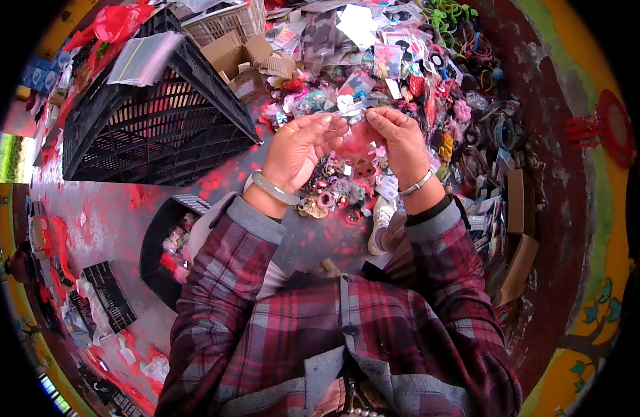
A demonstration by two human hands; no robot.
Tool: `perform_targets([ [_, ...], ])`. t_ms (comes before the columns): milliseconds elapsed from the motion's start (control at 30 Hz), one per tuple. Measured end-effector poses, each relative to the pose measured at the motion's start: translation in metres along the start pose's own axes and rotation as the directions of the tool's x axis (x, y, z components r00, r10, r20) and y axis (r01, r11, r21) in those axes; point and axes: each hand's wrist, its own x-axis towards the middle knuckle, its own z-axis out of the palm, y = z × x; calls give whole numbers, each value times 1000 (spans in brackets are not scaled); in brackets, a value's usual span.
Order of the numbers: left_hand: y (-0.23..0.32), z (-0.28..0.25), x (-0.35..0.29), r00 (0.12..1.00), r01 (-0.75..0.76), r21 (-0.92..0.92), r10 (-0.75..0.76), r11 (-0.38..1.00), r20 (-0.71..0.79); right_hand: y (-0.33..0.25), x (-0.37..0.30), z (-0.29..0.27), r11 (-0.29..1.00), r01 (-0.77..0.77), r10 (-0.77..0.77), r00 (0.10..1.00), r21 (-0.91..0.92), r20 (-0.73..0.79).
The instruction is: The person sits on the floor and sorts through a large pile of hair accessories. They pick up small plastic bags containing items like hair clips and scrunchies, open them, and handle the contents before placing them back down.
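Observation:
My left hand (295, 149), with a pale bangle at the wrist, is raised over a pile of hair accessories, its fingers curled. Opposite it, my right hand (402, 142), wearing a silver bangle, pinches thumb against forefinger. Between them hangs what looks like a thin clear plastic bag (354, 139), faintly reddish and hard to make out; both hands seem to grip its edges. Just below lie many small hair ties (327, 198) in mixed colours. A white shoe (381, 226) shows beneath my right wrist.
A black plastic crate (160, 125) stands at the left, with clear sleeves (146, 59) on top. Nearer is a black tub (156, 243) holding pink and red pieces. Cardboard boxes (240, 62) stand behind; packaged accessories (403, 48) heap up far and right. An open carton (518, 240) stands at right.

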Motion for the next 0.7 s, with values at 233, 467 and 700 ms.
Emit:
perform_targets([
  [233,3,3,-3,1000,8,40,-9,999,25,3,2,-1,991,-65,68,997,115,-20],
  [467,1,2,-3,1000,17,61,-17,998,-4,13,9,-9,983,-115,115,993,143,7],
  [700,-8,-6,1,998,-3,72,8,997,-66,-5,-6,19,124,633,-762,554,-764,334],
])
